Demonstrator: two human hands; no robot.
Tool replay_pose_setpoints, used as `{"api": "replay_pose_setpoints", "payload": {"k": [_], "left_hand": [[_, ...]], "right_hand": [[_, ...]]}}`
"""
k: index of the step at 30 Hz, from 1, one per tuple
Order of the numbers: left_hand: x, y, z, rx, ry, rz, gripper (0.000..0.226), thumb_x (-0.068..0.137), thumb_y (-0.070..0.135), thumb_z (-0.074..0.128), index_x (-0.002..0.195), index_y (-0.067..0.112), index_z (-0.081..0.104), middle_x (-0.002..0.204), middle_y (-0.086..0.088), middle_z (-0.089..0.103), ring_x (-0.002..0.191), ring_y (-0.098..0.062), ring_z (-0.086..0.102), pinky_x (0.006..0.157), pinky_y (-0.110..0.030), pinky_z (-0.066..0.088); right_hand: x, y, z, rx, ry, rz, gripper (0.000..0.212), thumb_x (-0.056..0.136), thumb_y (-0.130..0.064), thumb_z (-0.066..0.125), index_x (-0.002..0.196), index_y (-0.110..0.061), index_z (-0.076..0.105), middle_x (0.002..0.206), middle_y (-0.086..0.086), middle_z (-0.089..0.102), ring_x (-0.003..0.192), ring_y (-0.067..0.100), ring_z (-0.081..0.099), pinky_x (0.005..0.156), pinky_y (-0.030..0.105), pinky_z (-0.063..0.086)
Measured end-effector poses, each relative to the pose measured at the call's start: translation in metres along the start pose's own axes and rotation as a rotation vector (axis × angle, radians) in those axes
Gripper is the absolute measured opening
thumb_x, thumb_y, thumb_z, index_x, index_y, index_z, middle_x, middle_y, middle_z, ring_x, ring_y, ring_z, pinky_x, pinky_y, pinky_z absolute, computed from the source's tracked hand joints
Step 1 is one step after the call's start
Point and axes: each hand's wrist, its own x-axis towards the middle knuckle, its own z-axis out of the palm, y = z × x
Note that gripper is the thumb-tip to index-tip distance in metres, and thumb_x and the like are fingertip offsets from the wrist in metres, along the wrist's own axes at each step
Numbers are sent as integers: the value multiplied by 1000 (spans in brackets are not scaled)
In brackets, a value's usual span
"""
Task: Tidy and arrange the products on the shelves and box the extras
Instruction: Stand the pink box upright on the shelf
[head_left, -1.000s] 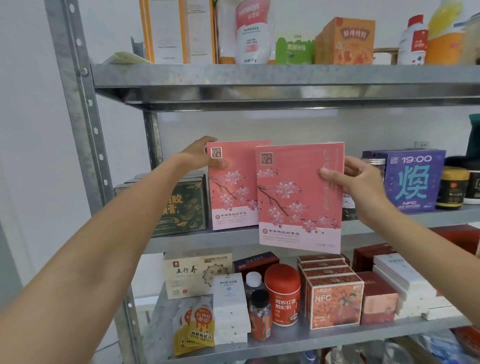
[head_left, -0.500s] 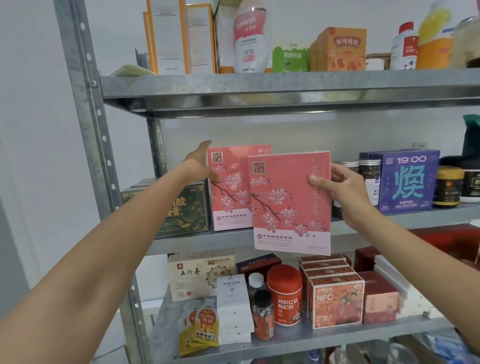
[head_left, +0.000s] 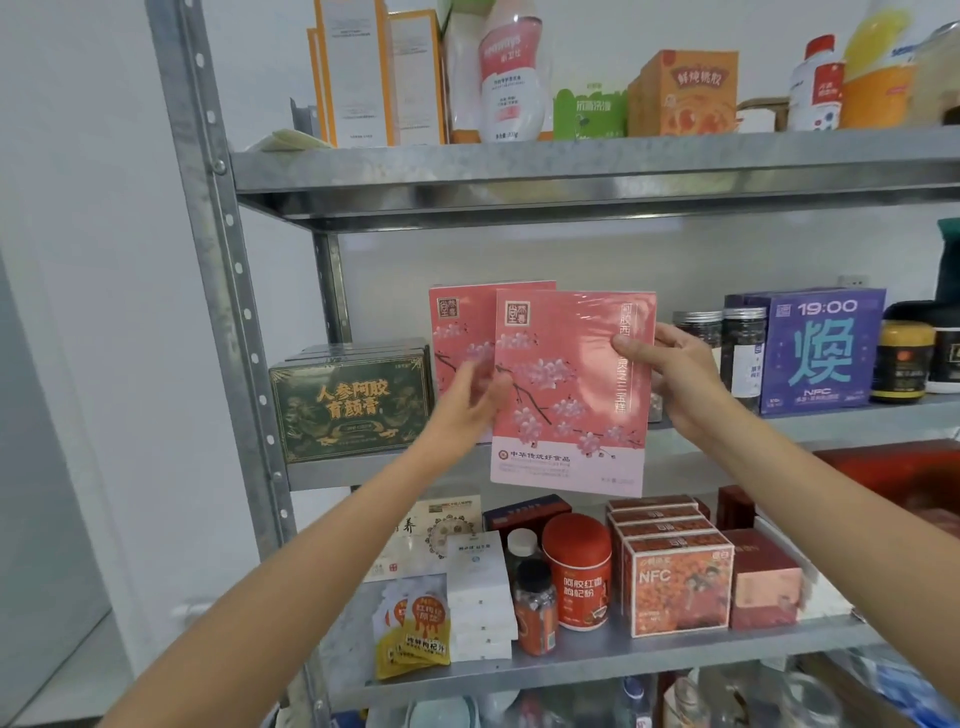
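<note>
Right hand (head_left: 675, 379) pinches the right edge of the front box (head_left: 571, 395), held just before the shelf (head_left: 337, 477) and overlapping the rear box (head_left: 460, 322) standing there, while the left hand (head_left: 467, 402), blurred at its left edge, shows no certain grip; seating it probably wants both edges steadied, base first.

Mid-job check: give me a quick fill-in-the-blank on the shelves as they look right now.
The right hand grips the front pink box by its ___ edge.
The box with gold lettering, left of it, is ___.
The purple box reads ___ on top.
The red jar stands one shelf ___ the pink box.
Missing words: right; green; 19:00; below.
</note>
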Motion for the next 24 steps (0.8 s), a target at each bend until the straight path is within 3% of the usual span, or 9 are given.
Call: {"api": "replay_pose_setpoints", "payload": {"k": [3, 6, 10, 12, 14, 16, 19, 22, 24], "left_hand": [[-8, 5, 16, -104, -17, -101, 43, 89, 60, 45, 98, 19, 55, 82, 12, 47, 70, -1, 45, 69, -12, 41], [-10, 13, 18, -209, 118, -169, 66, 76, 73, 41, 104, 16, 58, 89, 7, 56, 79, -6, 51, 77, -25, 39], [-12, 15, 6, -272, 184, -233, 72, 76, 74, 45, 111, 13, 59, 103, 4, 62, 94, -16, 56, 82, -29, 37], [-14, 14, 4, -348, 183, -280, 81, 70, 77, 47, 117, 13, 60, 108, 3, 65, 101, -19, 60, 93, -39, 38], [-18, 18, 4, -340, 178, -276, 82, 73, 74, 50, 118, 6, 58, 106, -6, 66, 96, -27, 62, 92, -41, 44], [-19, 24, 5, -156, 275, -218, 67, 86, 58, 56, 130, 8, 50, 109, -4, 61, 93, -22, 60, 84, -33, 45], [-35, 48, 6, 85, 444, -79, 65, 89, 39, 67, 144, 25, 37, 133, 5, 49, 112, -10, 55, 93, -29, 45], [-62, 85, 20, -286, 135, -16, 80, 72, 56, 70, 141, 28, 42, 122, 19, 59, 106, 7, 59, 92, -23, 52], [-72, 102, 26, -437, 57, -80, 81, 64, 59, 70, 135, 25, 48, 122, 12, 64, 112, -5, 62, 97, -35, 52]], "right_hand": [[1, -1, 9, 34, -7, 59, 36, 73, -17, 78, 108, -10, 69, 86, -3, 75, 73, 12, 70, 67, 25, 56], [1, -2, 13, 66, -42, 114, 36, 78, -23, 75, 112, -13, 67, 87, -3, 75, 80, 16, 69, 64, 25, 55], [-13, 4, 6, -102, -364, 281, 65, 70, -21, 78, 129, -19, 52, 111, 6, 73, 101, 26, 70, 78, 38, 59], [-26, 11, 7, -195, -405, 292, 67, 65, -17, 81, 125, -17, 54, 107, 2, 74, 98, 21, 72, 73, 30, 59], [-36, 12, 8, -220, -318, 214, 67, 59, -20, 83, 121, -16, 58, 101, -1, 76, 92, 18, 73, 68, 27, 59], [-45, 10, 7, -262, -234, 131, 63, 56, -22, 85, 115, -18, 61, 99, 0, 76, 88, 17, 73, 70, 31, 61], [-61, 5, 15, -519, -69, -4, 52, 61, -24, 89, 102, -25, 58, 98, -8, 72, 85, 11, 70, 70, 29, 58], [-88, 7, 36, -891, 110, -231, 56, 65, -46, 85, 106, -29, 51, 89, -16, 63, 77, 6, 64, 62, 26, 55], [-107, 10, 46, -1002, 166, -331, 55, 70, -55, 77, 110, -27, 52, 87, -14, 64, 75, 10, 65, 59, 27, 54]]}}
